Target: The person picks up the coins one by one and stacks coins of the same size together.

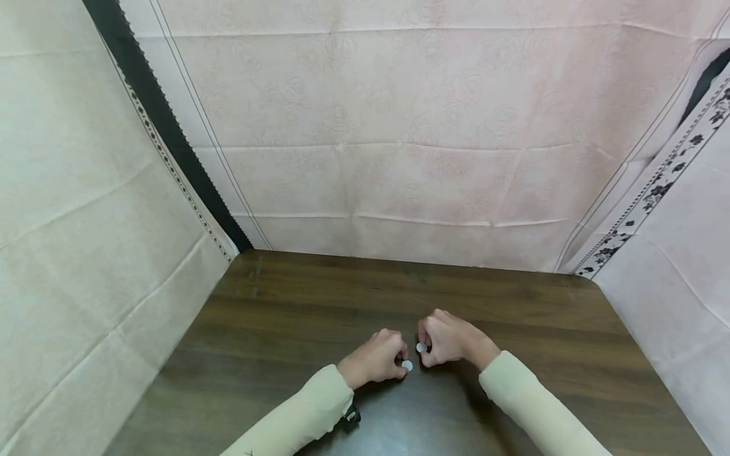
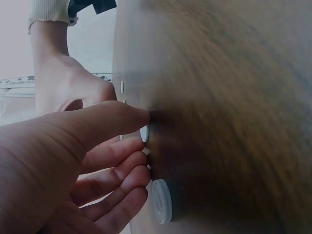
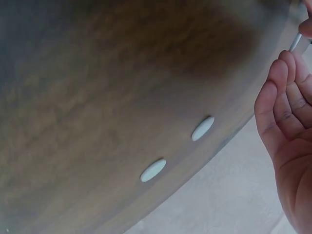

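In the head view my left hand (image 1: 377, 358) and right hand (image 1: 449, 339) are close together on the brown tabletop. Between its thumb and fingertips, the left hand pinches a small white disc (image 1: 407, 365) (image 2: 145, 133) at table level. A second white disc (image 1: 421, 348) is pinched by the right hand, showing as a thin edge in the right wrist view. Beside the left hand's lower fingers lies another disc with a raised rim (image 2: 162, 201). Two discs, a nearer one (image 3: 153, 170) and a farther one (image 3: 203, 128), lie flat on the table near my right hand.
The wooden table (image 1: 274, 316) has its far edge against a pale hanging cloth (image 1: 399, 126). More cloths hang at the left (image 1: 85, 221) and right (image 1: 684, 285). A small dark device (image 1: 351, 417) is at the left wrist.
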The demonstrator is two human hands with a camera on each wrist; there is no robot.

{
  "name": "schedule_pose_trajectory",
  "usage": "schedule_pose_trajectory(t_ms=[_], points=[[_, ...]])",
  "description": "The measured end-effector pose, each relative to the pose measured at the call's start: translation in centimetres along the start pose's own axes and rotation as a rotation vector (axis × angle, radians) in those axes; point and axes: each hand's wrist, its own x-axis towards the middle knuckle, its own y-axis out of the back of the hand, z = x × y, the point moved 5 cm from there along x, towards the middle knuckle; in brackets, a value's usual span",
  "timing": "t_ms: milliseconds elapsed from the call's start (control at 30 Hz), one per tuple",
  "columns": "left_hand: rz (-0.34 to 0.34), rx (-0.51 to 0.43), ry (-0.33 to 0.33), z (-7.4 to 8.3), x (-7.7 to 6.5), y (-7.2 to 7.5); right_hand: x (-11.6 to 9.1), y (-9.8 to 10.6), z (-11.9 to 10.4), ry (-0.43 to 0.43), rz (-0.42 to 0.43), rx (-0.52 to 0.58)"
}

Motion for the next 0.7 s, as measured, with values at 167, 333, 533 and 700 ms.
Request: schedule_pose_trajectory(t_ms=[167,333,533,700], points=[[-0.001,-0.003,-0.002,0.1,0.1,0.0,-0.3,-0.4,-0.6,-0.001,0.002,-0.006],[-0.005,-0.004,0.005,0.1,0.1,0.0,-0.5,-0.7,-1.2,0.021,0.011,-0.010],[-0.001,-0.008,-0.005,0.3,0.0,0.3,-0.5,-1.2,-1.7,0.038,0.023,-0.009],[-0.005,-0.009,-0.008,0.2,0.1,0.1,-0.6,-1.4,-1.8,0.005,0.009,0.009]])
